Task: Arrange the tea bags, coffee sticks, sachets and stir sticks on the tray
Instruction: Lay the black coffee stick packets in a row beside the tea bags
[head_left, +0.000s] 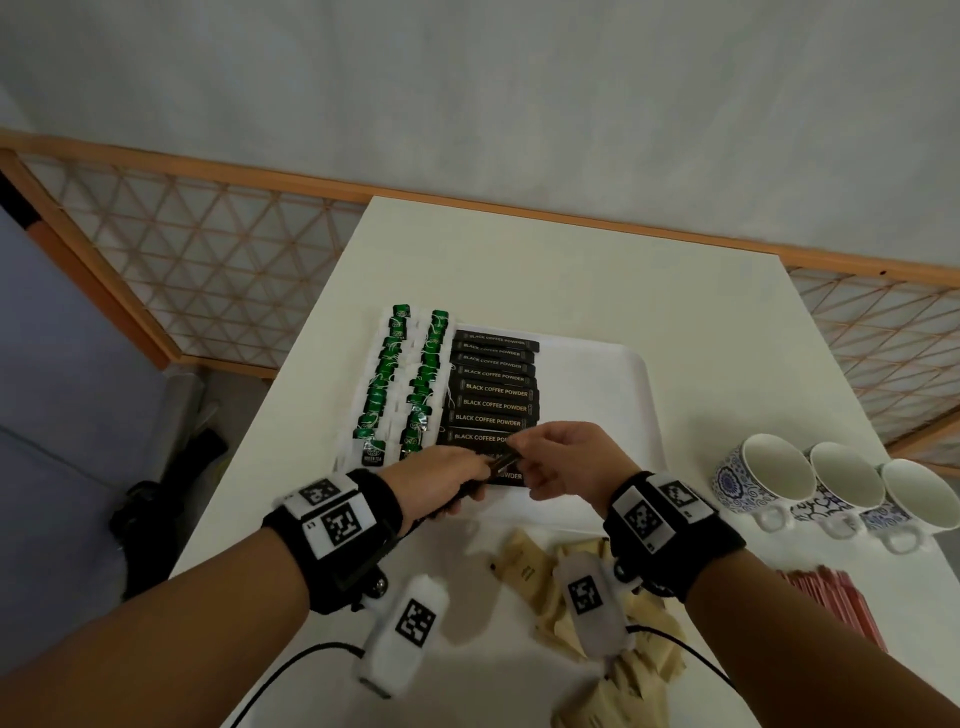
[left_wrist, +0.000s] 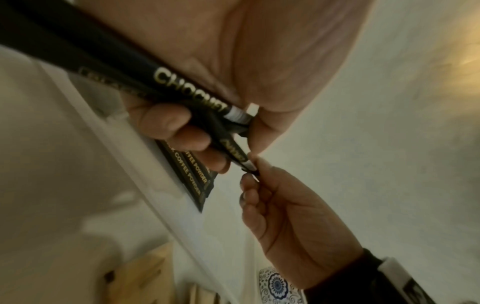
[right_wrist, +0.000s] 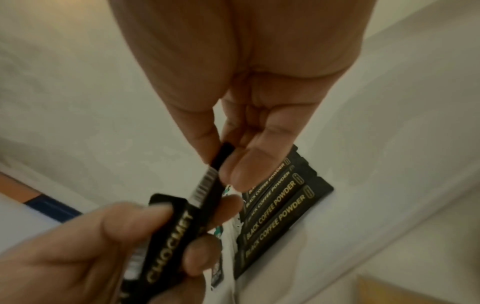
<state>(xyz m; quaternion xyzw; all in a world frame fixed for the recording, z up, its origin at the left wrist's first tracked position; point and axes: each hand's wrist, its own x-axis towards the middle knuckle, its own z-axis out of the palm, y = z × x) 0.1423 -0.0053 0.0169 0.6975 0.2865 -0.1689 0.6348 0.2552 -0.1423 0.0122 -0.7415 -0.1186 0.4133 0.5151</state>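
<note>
A white tray on the table carries two columns of green tea bags at its left and a column of black coffee sticks beside them. My left hand grips a small bundle of black coffee sticks over the tray's near edge. My right hand pinches the end of one stick from that bundle between thumb and forefinger. Brown sachets lie loose on the table under my right wrist. Red stir sticks lie at the right.
Three white cups with blue patterns stand in a row right of the tray. A wooden lattice screen runs behind the white table. The right half of the tray is bare.
</note>
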